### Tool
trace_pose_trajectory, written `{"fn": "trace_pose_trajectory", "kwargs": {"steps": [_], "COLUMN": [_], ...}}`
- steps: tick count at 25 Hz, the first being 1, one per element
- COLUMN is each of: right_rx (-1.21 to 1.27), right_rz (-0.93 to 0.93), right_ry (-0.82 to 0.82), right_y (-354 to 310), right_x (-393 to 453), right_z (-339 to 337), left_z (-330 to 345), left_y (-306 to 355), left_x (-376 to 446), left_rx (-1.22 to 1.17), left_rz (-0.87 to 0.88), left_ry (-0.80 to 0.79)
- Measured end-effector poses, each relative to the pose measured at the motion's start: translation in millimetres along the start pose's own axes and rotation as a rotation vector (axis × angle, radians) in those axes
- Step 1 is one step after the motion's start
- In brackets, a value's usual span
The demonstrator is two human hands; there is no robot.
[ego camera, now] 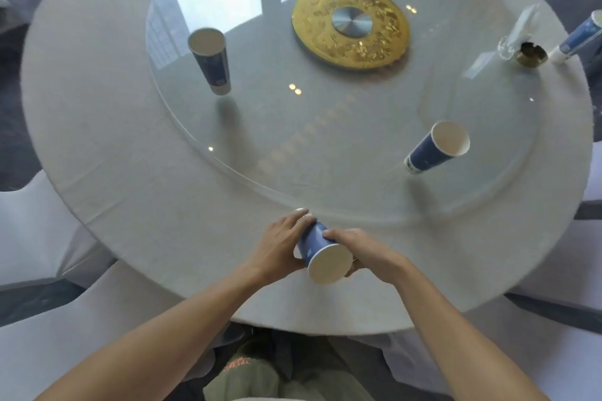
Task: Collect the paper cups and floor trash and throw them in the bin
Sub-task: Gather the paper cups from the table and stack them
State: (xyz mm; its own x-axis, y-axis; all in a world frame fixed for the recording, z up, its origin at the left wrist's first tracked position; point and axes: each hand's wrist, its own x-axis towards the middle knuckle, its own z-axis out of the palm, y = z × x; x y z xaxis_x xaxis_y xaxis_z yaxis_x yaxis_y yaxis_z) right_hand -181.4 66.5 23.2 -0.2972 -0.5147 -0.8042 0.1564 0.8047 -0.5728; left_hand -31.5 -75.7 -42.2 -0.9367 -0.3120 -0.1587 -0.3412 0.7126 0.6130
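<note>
A: At table's near edge: blue paper cup point(321, 251) clasped between left hand point(280, 246) and right hand point(365, 249), tilted, mouth toward camera.

B: Risks?

A: Possibly crushed by squeezing. Far cups point(210, 60) point(435, 148) on glass turntable point(325, 146) easily toppled while reaching.

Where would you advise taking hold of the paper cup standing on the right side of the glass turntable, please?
Take the cup around the upper half of its blue wall, below the rim. It stands upright with an open mouth, and it widens upward, so a grip there will not slip down. Come from the near table edge with the right hand; nothing stands between. Squeeze lightly, since thin paper would probably buckle.
</note>
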Motion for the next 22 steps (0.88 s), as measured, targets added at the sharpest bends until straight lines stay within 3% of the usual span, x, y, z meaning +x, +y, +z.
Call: {"fn": "trace_pose_trajectory", "kwargs": {"steps": [4, 8, 12, 16, 22], "right_rx": [0.021, -0.13, -0.212, -0.363, -0.747], "right_rz": [-0.079, -0.178, -0.332, -0.525, -0.773], "right_ry": [-0.029, -0.035, 0.076, 0.312, 0.487], "right_y": [-54.4, -114.7, -174.1, -247.5, -345.9], "right_x": [20.3, 49.8, 85.8, 122.7, 183.9], "right_z": [-18.6, -12.0, 8.4, 33.6, 74.9], "left_z": [-36.1, -69.1, -89.4, -115.2, -142.1], "left_y": [2.2, -5.3, -40.3, -82.8, -136.7], "left_x": [-1.6, -12.0, -12.1, 1.3, 15.6], "left_rx": [-0.119, -0.426, -0.533, -0.628, -0.672], "left_rz": [-0.19, -0.481, -0.608, -0.657, -0.659], "left_ry": [0.135, 0.43, 0.615, 0.655, 0.663]}}
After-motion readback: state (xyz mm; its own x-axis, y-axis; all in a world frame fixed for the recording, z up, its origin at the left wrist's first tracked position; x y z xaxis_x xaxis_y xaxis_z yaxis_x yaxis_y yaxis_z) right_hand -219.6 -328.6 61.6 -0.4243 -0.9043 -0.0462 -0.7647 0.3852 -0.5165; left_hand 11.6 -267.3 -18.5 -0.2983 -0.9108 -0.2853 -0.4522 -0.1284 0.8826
